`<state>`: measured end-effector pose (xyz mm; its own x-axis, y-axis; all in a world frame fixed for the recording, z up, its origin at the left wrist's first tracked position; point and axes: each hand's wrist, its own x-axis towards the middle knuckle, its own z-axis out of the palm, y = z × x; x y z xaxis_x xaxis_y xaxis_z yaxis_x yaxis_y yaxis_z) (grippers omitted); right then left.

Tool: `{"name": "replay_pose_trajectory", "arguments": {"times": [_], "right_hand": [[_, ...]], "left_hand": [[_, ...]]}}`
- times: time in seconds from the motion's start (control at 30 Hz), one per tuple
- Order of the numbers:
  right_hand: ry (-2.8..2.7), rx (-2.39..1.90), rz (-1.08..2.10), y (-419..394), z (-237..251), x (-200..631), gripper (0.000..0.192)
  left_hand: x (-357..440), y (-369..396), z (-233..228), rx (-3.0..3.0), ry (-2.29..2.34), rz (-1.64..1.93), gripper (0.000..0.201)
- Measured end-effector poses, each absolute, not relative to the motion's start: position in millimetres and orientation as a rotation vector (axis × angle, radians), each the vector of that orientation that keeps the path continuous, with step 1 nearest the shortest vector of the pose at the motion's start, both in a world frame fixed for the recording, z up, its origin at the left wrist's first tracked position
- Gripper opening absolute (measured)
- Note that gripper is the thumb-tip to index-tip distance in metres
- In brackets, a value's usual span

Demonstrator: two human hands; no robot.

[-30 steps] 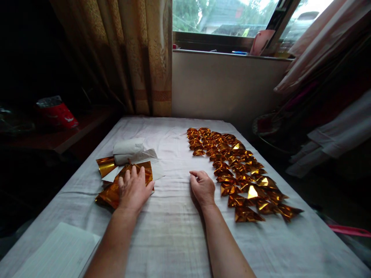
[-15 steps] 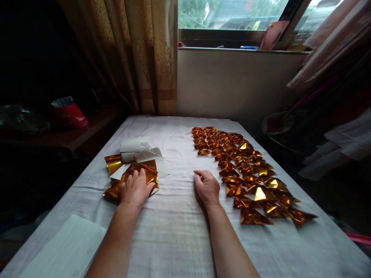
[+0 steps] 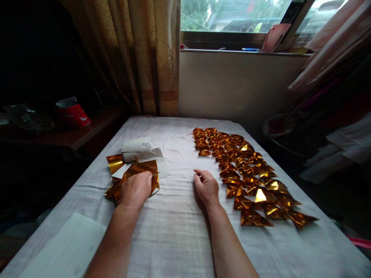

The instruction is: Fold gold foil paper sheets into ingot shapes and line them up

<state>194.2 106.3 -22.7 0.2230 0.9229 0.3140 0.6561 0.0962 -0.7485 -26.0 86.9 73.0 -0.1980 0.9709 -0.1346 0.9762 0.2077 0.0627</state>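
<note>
Lying on the left part of the cloth-covered counter (image 3: 174,231): a loose stack of gold foil sheets (image 3: 145,170), crinkled and shining. Pressing down on the near edge of that stack, the left hand (image 3: 135,190), fingers curling over and seemingly pinching the top sheet, though hard to tell for sure with the fingertips tucked under. Resting just behind the foil, touching it: a white folded paper wrapper (image 3: 136,146) and a curled gold roll (image 3: 114,163) beside it. Sitting near the middle of the counter, well apart from the stack: the right hand (image 3: 206,188), loosely curled, thumb meeting forefinger, holding nothing visible. Spreading just to the right of that hand, in rows running toward the far edge: many folded gold foil pieces (image 3: 246,173). Lying at the near left corner: a white lined sheet (image 3: 66,247). Standing off to the left on a dark shelf: a red container (image 3: 74,114). Hanging behind: a patterned curtain (image 3: 150,58) beside a window (image 3: 232,15).
</note>
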Motion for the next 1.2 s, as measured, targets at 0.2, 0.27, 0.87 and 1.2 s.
{"name": "replay_pose_trajectory", "arguments": {"times": [0.2,0.27,0.87,1.2], "right_hand": [[-1.689,-1.302,0.483,103,-5,183,0.036],[-1.776,-1.232,0.459,100,2,178,0.039],[-1.184,-1.757,0.832,104,-7,182,0.062],[-1.434,-1.694,0.951,82,-2,205,0.055]], "left_hand": [[-20,81,76,2.178,2.057,0.212,0.029],[-18,78,75,2.329,1.886,0.352,0.026],[18,77,33,2.533,1.633,0.447,0.055],[46,68,5,2.512,1.621,0.375,0.039]]}}
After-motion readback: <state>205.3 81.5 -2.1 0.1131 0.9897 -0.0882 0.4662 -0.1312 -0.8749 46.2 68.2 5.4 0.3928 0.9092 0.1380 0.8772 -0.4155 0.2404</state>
